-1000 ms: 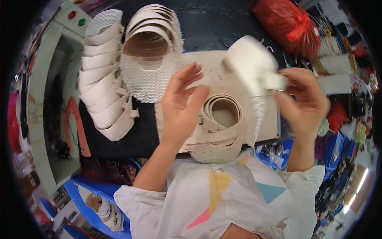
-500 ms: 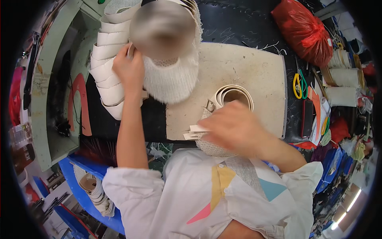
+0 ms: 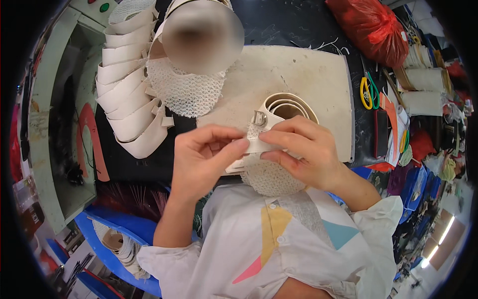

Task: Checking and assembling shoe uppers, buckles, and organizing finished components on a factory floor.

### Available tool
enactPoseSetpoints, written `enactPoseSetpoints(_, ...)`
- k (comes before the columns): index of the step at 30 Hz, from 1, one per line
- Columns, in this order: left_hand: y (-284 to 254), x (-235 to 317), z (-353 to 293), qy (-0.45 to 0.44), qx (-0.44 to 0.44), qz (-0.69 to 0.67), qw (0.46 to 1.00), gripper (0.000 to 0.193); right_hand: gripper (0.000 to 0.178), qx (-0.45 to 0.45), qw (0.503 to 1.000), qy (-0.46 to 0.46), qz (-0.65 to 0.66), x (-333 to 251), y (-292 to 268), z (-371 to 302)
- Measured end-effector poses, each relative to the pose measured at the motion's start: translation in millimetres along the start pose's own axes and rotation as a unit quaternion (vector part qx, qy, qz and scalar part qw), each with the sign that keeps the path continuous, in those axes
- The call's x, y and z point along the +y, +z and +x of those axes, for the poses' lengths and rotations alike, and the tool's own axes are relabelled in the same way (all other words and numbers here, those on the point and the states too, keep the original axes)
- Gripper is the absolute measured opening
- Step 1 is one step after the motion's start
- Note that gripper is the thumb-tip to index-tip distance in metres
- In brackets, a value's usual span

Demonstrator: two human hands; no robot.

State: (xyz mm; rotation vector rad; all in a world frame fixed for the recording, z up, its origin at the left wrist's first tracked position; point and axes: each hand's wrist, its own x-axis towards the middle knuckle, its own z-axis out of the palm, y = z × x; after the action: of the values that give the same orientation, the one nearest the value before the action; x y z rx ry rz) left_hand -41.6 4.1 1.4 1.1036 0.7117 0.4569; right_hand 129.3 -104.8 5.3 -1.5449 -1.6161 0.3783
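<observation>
A small nested pile of off-white woven shoe uppers (image 3: 274,178) lies in front of me, its smooth bands curled into rings at the far end. On its left side sits a metal buckle (image 3: 260,118). Just below the buckle, a short white strap (image 3: 260,145) runs between my hands. My left hand (image 3: 201,157) pinches its left end between thumb and finger. From the right, my right hand (image 3: 309,149) grips the same strap, its fingers covering part of the pile. Another strap end pokes out below my left fingertips.
The pile rests over a beige board (image 3: 239,94) on a black tabletop. To the left stands a long row of nested uppers (image 3: 132,107); farther up, a mesh upper (image 3: 189,89) is partly hidden by a blurred patch. Scissors (image 3: 368,92) and a red plastic bag (image 3: 376,37) are at right.
My left hand has come from the row of uppers at the left down to the strap and now pinches it. My right hand, blurred before, holds steady at the strap. The view has shifted slightly.
</observation>
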Motion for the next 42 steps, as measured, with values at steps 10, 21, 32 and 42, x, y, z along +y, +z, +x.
enactPoseSetpoints(10, 9, -19, -5, -0.026, -0.027, -0.028, 0.999, 0.017, 0.030, 0.020, 0.985, -0.120, -0.126, -2, 8, -21)
enactPoseSetpoints(21, 24, -62, 42, -0.029, -0.049, 0.018, 0.998, 0.017, 0.023, 0.068, 0.994, -0.081, -0.016, 21, 23, -23)
enactPoseSetpoints(32, 16, -34, 31, -0.128, -0.120, -0.161, 0.971, 0.018, 0.027, 0.101, 0.987, 0.005, -0.128, 26, -11, -31)
enactPoseSetpoints(42, 27, -27, 30, -0.166, -0.130, -0.204, 0.956, 0.021, 0.035, 0.139, 0.990, 0.010, -0.021, 23, -4, -28)
